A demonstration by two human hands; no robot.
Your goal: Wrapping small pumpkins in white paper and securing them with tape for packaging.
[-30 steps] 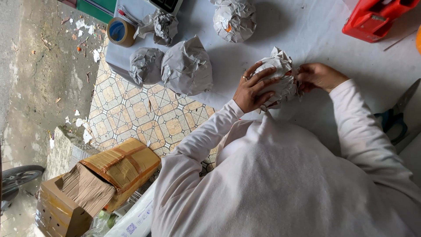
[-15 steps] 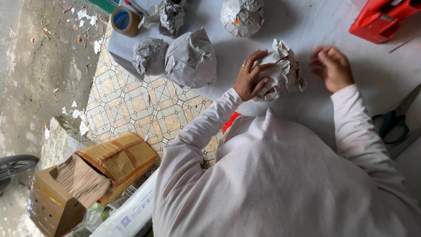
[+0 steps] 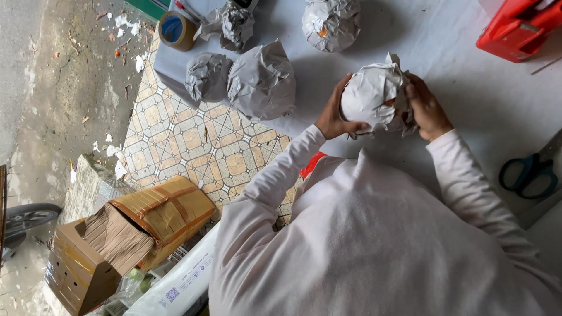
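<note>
Head view, looking down over the person's white-sleeved shoulders. Both hands close around a paper-wrapped bundle [image 3: 374, 96], roughly round and crumpled, held just above the pale sheet [image 3: 468, 99] that covers the counter. The left hand [image 3: 335, 114] cups the bundle's left side, fingers curled onto the paper; the right hand [image 3: 427, 108] presses against its right side, fingertips tucked into the folds. The bundle lies between the two palms, near the middle of the frame.

On the sheet beyond the hands: a large grey wrapped parcel [image 3: 261, 81] with a smaller grey one [image 3: 208, 76] touching its left side, a third crumpled parcel [image 3: 234, 24] behind them, and a fourth [image 3: 331, 22] at the top edge, showing a spot of orange through the paper. A roll of brown tape [image 3: 175, 29] stands at the sheet's far left corner. A red box-shaped object [image 3: 518, 26] occupies the top right; dark-handled scissors [image 3: 527, 174] lie at the right, well apart from the hands.

Lower left, on the patterned tiled floor [image 3: 193, 140]: an open cardboard box [image 3: 126, 234] bound with brown tape, flaps apart
</note>
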